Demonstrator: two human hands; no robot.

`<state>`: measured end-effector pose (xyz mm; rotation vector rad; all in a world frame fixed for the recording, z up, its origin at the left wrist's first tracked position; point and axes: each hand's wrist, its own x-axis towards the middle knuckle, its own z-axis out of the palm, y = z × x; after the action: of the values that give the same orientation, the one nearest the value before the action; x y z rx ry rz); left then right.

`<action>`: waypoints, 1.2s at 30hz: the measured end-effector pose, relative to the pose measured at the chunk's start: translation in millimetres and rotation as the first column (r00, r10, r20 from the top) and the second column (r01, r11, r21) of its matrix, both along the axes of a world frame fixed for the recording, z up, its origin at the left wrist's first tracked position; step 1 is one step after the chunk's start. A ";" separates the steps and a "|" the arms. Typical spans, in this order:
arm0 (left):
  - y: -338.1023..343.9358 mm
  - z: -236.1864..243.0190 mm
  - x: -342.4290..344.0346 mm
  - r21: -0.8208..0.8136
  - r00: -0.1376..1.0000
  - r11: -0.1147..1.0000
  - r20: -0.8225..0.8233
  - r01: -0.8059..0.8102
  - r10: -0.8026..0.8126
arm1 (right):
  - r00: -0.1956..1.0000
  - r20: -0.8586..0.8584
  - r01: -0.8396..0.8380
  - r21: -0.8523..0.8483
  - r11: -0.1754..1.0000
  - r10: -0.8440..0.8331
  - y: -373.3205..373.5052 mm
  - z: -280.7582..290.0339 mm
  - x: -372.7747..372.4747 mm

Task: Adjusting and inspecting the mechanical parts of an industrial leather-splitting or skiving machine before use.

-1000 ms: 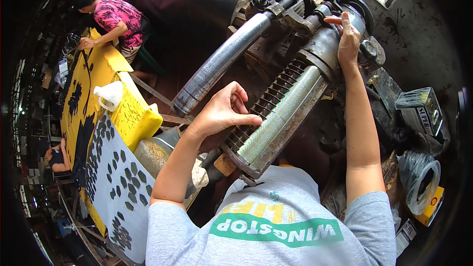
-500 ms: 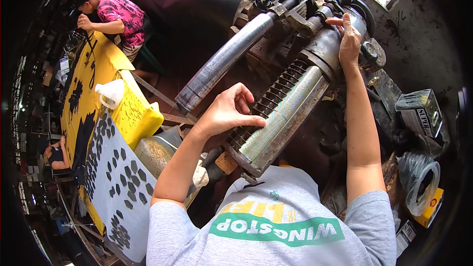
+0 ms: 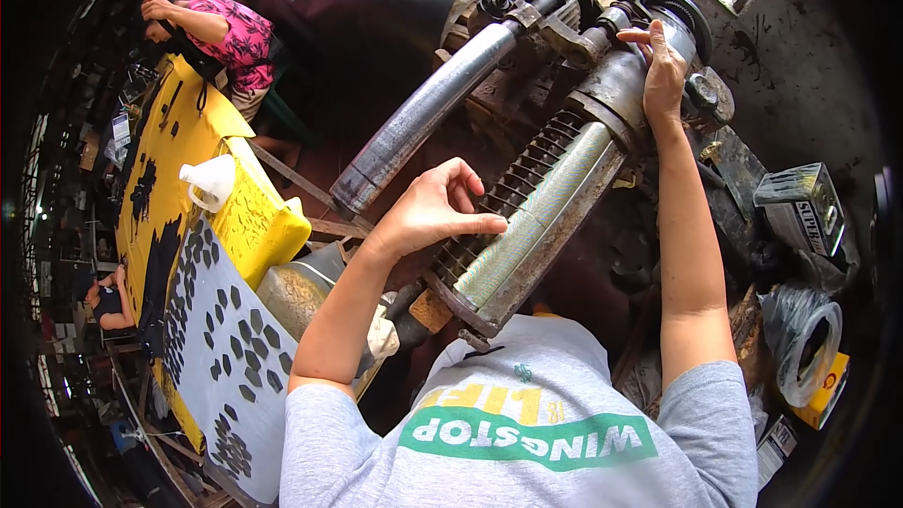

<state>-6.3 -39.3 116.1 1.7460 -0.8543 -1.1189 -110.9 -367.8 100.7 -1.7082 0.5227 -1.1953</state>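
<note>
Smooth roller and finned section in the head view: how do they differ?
The smooth roller has a plain, shiny surface; the finned section carries dark fins beside a pale strip. The left hand is at the finned section, while the smooth roller has no hand at it. Both are long and slant the same way.

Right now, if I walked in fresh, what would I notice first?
Probably the big metal machine at centre, with the left hand at its pale strip and the right hand near its upper end. Dark flat pieces dot a grey sheet at lower left. At upper left, a pink patterned shirt stands out.
</note>
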 end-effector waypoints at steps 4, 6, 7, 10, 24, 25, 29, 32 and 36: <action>-2.7 -0.8 1.7 0.038 0.998 0.997 0.030 0.061 -0.062 | 1.000 -0.016 0.010 -0.013 1.000 -0.010 -1.0 -0.2 -0.8; 1.4 -9.5 8.6 -0.074 0.987 0.997 -0.153 0.029 -0.040 | 1.000 0.005 -0.009 0.016 1.000 0.009 0.5 1.2 -0.4; 4.2 -13.4 14.7 -0.084 0.955 0.996 -0.295 0.014 -0.038 | 1.000 0.007 -0.009 0.016 1.000 0.009 0.9 1.6 -0.3; 10.9 -19.5 18.9 -0.060 0.921 0.996 -0.389 -0.064 0.036 | 1.000 0.002 -0.003 -0.003 1.000 0.003 1.8 2.0 -0.1; 12.7 -41.9 16.4 -0.076 0.724 0.992 -0.690 -0.105 0.024 | 0.999 -0.026 -0.046 0.030 0.998 0.047 -6.0 -2.8 -1.3; 14.5 -50.3 19.8 -0.106 0.645 0.989 -0.764 -0.099 -0.018 | 0.999 -0.026 -0.044 0.027 0.999 0.045 -4.2 -1.1 -1.7; 22.4 -66.8 20.7 -0.092 0.595 0.982 -0.803 -0.166 0.026 | 0.999 -0.042 -0.032 0.008 0.999 0.033 -3.7 -2.4 -0.6; 25.9 -60.7 20.0 -0.025 0.725 0.956 -0.658 -0.292 0.204 | 1.000 -0.008 -0.013 0.012 1.000 0.013 -3.2 -1.7 0.4; 23.0 -32.9 8.9 -0.019 0.843 0.979 -0.512 -0.202 0.164 | 0.999 -0.016 -0.029 0.019 0.999 0.029 -4.1 0.0 -1.5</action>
<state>2.6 -16.3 83.3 1.3383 -0.3837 -1.3159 -112.5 -371.8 100.7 -1.7057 0.5155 -1.1534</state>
